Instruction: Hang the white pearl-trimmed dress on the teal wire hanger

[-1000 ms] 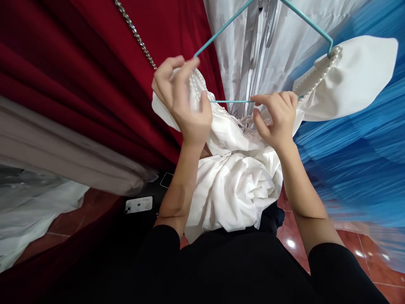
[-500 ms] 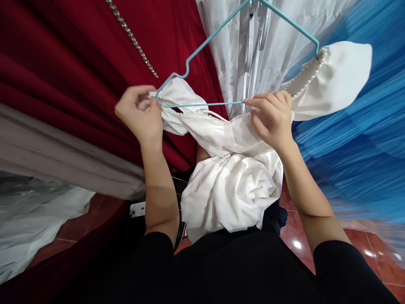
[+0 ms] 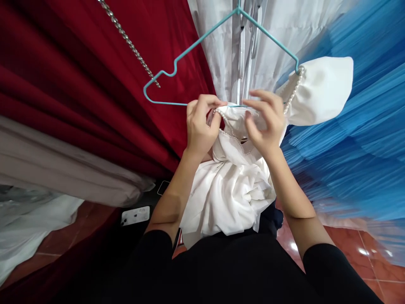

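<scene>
A white dress (image 3: 230, 194) with pearl-trimmed edges lies gathered in front of my body. Its right sleeve (image 3: 322, 90) hangs from the right shoulder of a thin light-blue hanger (image 3: 205, 40). My left hand (image 3: 202, 124) pinches the dress's pearl-edged left sleeve just under the hanger's bottom bar, near the middle. Close beside it, my right hand (image 3: 267, 122) is slightly blurred, its thumb and fingers apart in front of the bar and the bodice. The hanger's left end is bare of cloth.
Dark red fabric (image 3: 164, 38) hangs at the left with a beaded strand (image 3: 129, 42) before it. Blue tulle (image 3: 354, 160) fills the right side. White drapery (image 3: 211, 55) and metal poles (image 3: 243, 55) stand behind. A white phone (image 3: 135, 215) lies at lower left.
My left hand has drawn the left sleeve off the hanger's left end and rightward to the bar's middle. My right hand's fingers have come off the bar and spread.
</scene>
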The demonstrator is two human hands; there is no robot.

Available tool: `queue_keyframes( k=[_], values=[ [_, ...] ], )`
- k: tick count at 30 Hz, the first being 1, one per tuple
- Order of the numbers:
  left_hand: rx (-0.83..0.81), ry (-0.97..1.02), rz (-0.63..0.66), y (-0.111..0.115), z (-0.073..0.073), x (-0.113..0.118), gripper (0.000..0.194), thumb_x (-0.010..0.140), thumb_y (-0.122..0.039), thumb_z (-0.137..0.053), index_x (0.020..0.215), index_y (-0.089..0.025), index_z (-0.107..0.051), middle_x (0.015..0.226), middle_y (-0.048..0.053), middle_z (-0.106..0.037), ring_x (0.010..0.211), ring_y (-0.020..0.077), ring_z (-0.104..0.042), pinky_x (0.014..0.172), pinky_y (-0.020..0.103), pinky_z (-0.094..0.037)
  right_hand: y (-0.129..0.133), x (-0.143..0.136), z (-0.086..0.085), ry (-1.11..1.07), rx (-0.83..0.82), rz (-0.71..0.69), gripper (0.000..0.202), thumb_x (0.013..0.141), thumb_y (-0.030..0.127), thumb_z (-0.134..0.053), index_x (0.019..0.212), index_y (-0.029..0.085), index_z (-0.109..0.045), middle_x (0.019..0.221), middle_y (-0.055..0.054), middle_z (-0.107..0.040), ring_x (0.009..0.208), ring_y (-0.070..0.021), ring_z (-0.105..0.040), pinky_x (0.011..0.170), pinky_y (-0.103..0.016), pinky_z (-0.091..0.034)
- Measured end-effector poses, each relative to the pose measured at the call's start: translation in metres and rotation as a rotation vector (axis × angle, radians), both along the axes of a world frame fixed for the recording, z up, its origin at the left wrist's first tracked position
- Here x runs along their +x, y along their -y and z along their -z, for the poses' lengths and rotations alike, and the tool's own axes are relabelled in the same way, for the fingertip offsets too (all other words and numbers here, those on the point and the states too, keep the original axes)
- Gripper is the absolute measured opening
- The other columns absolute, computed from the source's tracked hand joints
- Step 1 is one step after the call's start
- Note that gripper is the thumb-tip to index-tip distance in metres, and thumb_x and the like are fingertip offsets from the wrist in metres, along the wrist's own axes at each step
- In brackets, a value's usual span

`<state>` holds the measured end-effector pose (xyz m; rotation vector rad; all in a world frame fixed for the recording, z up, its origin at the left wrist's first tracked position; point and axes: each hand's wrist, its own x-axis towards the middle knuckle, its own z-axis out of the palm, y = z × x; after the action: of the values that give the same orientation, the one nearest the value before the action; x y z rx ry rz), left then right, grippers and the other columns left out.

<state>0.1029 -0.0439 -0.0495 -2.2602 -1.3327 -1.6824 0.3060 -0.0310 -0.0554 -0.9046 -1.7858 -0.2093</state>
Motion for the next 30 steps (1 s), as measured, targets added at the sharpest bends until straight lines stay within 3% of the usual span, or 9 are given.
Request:
queue_keyframes(
  k=[3,5,9,14,18,21,25,27,30],
  values=[
    [0.01,0.046,0.013,-0.003,0.001,0.002,0.037,0.099,-0.006,-0.058,0.129,-0.027,-0.062,0.116,0.003,-0.08,0.117,0.025,-0.073,0.116,0.046,-0.046,-0.008,0.032,-0.011,-0.134,0.217,0.253,0.029,0.104,0.039,-0.056,0.133,0.032,-0.06,0.133,-0.012,-0.061,0.134,-0.036,-0.058,0.118,-0.068,-0.046],
    [0.033,0.01,0.024,-0.003,0.003,0.002,0.034,0.098,-0.005,-0.058,0.122,-0.027,-0.068,0.113,0.002,-0.08,0.111,0.0249,-0.074,0.114,0.046,-0.045,-0.017,0.054,-0.021,-0.11,0.23,0.333,0.03,0.1,0.032,-0.064,0.129,0.03,-0.058,0.128,-0.014,-0.063,0.127,-0.0344,-0.06,0.112,-0.062,-0.051],
    [0.056,-0.048,0.004,-0.002,0.002,0.005,0.029,0.097,-0.006,-0.056,0.105,-0.026,-0.075,0.105,0.0,-0.08,0.101,0.0248,-0.072,0.109,0.046,-0.046,-0.032,0.077,-0.042,-0.049,0.122,0.341,0.029,0.088,0.008,-0.068,0.106,0.029,-0.064,0.109,-0.009,-0.072,0.105,-0.0264,-0.065,0.094,-0.045,-0.057],
    [0.016,-0.045,-0.008,0.0,-0.002,0.008,0.036,0.096,-0.006,-0.054,0.109,-0.028,-0.08,0.104,0.001,-0.079,0.098,0.025,-0.07,0.109,0.049,-0.046,-0.045,0.087,-0.077,-0.113,0.13,0.352,0.017,0.081,0.01,-0.073,0.085,0.027,-0.071,0.088,-0.002,-0.076,0.08,-0.019,-0.069,0.068,-0.035,-0.053],
    [0.008,-0.073,-0.008,0.001,-0.006,0.0,0.038,0.096,-0.006,-0.053,0.107,-0.03,-0.081,0.101,0.001,-0.077,0.096,0.0251,-0.069,0.108,0.051,-0.047,-0.05,0.12,-0.093,-0.24,0.19,0.313,0.023,0.075,0.005,-0.068,0.083,0.024,-0.075,0.082,-0.001,-0.078,0.074,-0.0185,-0.073,0.061,-0.033,-0.048],
    [0.012,-0.105,-0.009,0.001,-0.008,-0.006,0.036,0.096,-0.007,-0.055,0.106,-0.031,-0.08,0.102,0.001,-0.077,0.097,0.0254,-0.07,0.108,0.052,-0.049,-0.042,0.145,-0.075,-0.14,0.021,0.345,0.023,0.082,0.011,-0.068,0.086,0.032,-0.074,0.09,-0.001,-0.08,0.077,-0.0201,-0.071,0.064,-0.037,-0.048],
    [0.003,-0.098,-0.01,-0.001,-0.004,-0.003,0.038,0.095,-0.005,-0.055,0.109,-0.03,-0.079,0.102,0.001,-0.076,0.099,0.0257,-0.07,0.108,0.051,-0.049,-0.012,0.144,-0.023,-0.08,-0.104,0.329,0.01,0.074,0.021,-0.071,0.072,0.028,-0.064,0.07,-0.001,-0.067,0.062,-0.018,-0.057,0.059,-0.038,-0.041],
    [-0.008,-0.081,-0.011,-0.004,-0.001,0.002,0.037,0.094,-0.005,-0.054,0.108,-0.029,-0.08,0.102,0.001,-0.076,0.1,0.026,-0.07,0.108,0.051,-0.049,0.006,0.128,-0.006,0.129,-0.221,0.14,0.007,0.079,0.023,-0.067,0.083,0.027,-0.07,0.079,-0.001,-0.072,0.07,-0.019,-0.064,0.063,-0.037,-0.048],
    [-0.03,-0.045,0.018,-0.007,0.0,0.009,0.035,0.094,-0.005,-0.055,0.106,-0.026,-0.081,0.104,0.001,-0.078,0.101,0.0257,-0.071,0.109,0.05,-0.048,0.023,0.094,-0.006,0.327,-0.122,-0.087,0.013,0.091,0.025,-0.062,0.096,0.031,-0.071,0.094,-0.001,-0.075,0.088,-0.0224,-0.071,0.08,-0.044,-0.058]
  ],
)
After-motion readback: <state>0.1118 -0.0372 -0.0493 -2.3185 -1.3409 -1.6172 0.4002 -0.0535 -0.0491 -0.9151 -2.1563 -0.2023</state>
